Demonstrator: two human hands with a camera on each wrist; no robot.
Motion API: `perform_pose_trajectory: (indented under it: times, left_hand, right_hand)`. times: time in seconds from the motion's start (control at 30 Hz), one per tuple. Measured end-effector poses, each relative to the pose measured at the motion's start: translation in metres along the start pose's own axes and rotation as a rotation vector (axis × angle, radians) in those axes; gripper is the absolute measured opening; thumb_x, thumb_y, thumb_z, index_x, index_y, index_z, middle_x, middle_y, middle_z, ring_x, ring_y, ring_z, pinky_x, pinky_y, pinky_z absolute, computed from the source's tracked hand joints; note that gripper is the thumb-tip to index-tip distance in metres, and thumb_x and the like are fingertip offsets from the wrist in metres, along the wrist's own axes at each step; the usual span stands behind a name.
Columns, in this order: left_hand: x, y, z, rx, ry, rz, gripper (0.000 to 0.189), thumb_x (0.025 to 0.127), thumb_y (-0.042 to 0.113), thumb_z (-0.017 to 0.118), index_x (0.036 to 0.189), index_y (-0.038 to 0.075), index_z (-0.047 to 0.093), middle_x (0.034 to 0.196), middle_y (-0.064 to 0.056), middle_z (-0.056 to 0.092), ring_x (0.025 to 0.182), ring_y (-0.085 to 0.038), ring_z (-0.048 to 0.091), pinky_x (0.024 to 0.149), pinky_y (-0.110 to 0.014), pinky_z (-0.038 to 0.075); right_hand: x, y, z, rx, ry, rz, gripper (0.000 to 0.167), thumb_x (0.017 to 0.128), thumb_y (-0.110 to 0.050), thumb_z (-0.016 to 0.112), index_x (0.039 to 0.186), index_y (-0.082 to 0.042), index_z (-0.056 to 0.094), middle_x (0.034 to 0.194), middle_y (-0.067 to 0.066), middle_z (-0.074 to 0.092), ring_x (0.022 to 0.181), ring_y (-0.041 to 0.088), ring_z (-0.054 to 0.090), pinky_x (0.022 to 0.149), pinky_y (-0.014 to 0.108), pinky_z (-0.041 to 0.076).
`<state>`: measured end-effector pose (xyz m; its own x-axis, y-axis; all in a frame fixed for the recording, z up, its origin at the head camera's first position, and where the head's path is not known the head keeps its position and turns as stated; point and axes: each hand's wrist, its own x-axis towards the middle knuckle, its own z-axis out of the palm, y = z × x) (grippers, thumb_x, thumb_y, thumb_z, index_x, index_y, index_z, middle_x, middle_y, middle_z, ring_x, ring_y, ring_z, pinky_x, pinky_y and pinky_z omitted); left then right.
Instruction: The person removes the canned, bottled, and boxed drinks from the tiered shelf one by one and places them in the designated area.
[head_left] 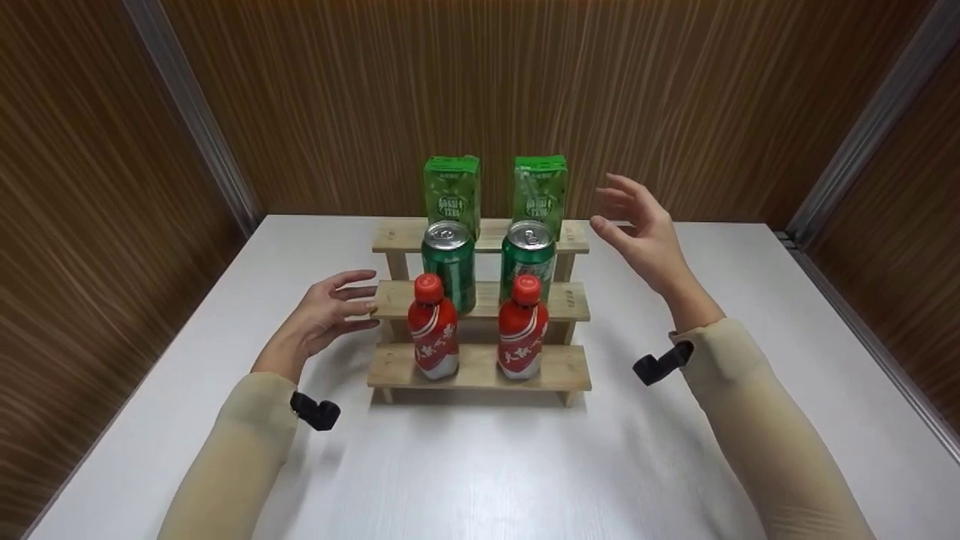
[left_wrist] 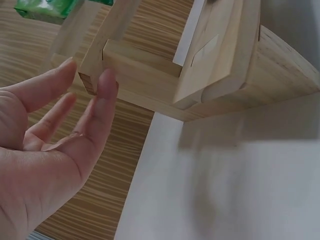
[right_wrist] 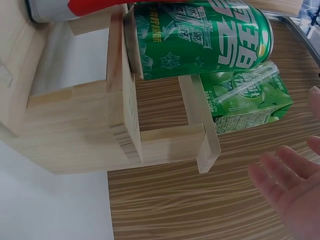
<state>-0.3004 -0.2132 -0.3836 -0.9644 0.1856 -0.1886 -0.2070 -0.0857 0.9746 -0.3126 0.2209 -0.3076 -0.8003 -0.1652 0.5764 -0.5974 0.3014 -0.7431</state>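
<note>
A three-step wooden rack (head_left: 484,365) stands on the white table. Two green juice boxes (head_left: 452,191) are on its top step, two green soda cans (head_left: 530,255) on the middle one, and two red-capped bottles (head_left: 523,330) on the lowest. My left hand (head_left: 330,309) is at the rack's left side, fingers spread, fingertips by the end of the middle step; the left wrist view shows them at the wood, contact hard to tell. Off to the right of the top step, my right hand (head_left: 637,232) hovers with loosely bent fingers, holding nothing and apart from the rack.
Brown wood-grain panels (head_left: 480,97) close off the back and both sides. White table surface (head_left: 480,472) stretches in front of and beside the rack. Black wrist cameras (head_left: 315,411) sit on both sleeves.
</note>
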Motion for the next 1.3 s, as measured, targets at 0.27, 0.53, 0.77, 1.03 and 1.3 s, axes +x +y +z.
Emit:
perform_pose_trajectory:
  times: [0.27,0.53,0.77,1.03,1.3]
  left_hand:
    - [0.004,-0.005,-0.001,0.003,0.018,-0.005,0.065,0.078,-0.004,0.069,0.137,0.005,0.042,0.133,-0.016,0.044,0.104,-0.027,0.057,0.084,-0.041,0.049]
    - [0.008,-0.008,-0.003,-0.022,0.0,-0.032,0.063,0.077,-0.002,0.071,0.135,0.005,0.045,0.131,-0.016,0.046,0.107,-0.027,0.055,0.084,-0.039,0.049]
    - [0.008,-0.008,-0.004,-0.039,-0.009,-0.039,0.06,0.077,-0.001,0.071,0.132,0.006,0.048,0.13,-0.016,0.047,0.106,-0.026,0.056,0.084,-0.038,0.049]
    - [0.009,-0.012,-0.004,-0.076,-0.025,-0.034,0.061,0.078,-0.001,0.071,0.133,0.006,0.046,0.131,-0.016,0.048,0.105,-0.025,0.057,0.084,-0.038,0.049]
    - [0.009,-0.01,-0.003,-0.086,-0.029,-0.026,0.058,0.08,-0.002,0.069,0.133,0.006,0.047,0.129,-0.015,0.049,0.104,-0.025,0.058,0.084,-0.038,0.049]
  right_hand:
    - [0.012,0.004,0.007,0.107,-0.025,0.071,0.061,0.086,-0.017,0.068,0.139,-0.014,0.039,0.132,0.011,0.049,0.119,0.029,0.046,0.095,0.041,0.04]
    - [0.022,0.008,0.015,0.165,-0.06,0.098,0.063,0.084,-0.019,0.069,0.14,-0.015,0.039,0.133,0.012,0.047,0.119,0.03,0.047,0.096,0.042,0.04]
    - [0.03,0.011,0.023,0.158,-0.091,0.106,0.067,0.084,-0.021,0.07,0.141,-0.013,0.035,0.133,0.014,0.046,0.118,0.032,0.048,0.094,0.045,0.042]
    - [0.036,0.015,0.029,0.166,-0.108,0.166,0.066,0.084,-0.022,0.07,0.141,-0.016,0.037,0.132,0.013,0.047,0.118,0.03,0.048,0.095,0.046,0.04]
    - [0.042,0.016,0.032,0.181,-0.107,0.188,0.065,0.084,-0.02,0.069,0.14,-0.018,0.037,0.129,0.013,0.049,0.114,0.029,0.049,0.094,0.046,0.041]
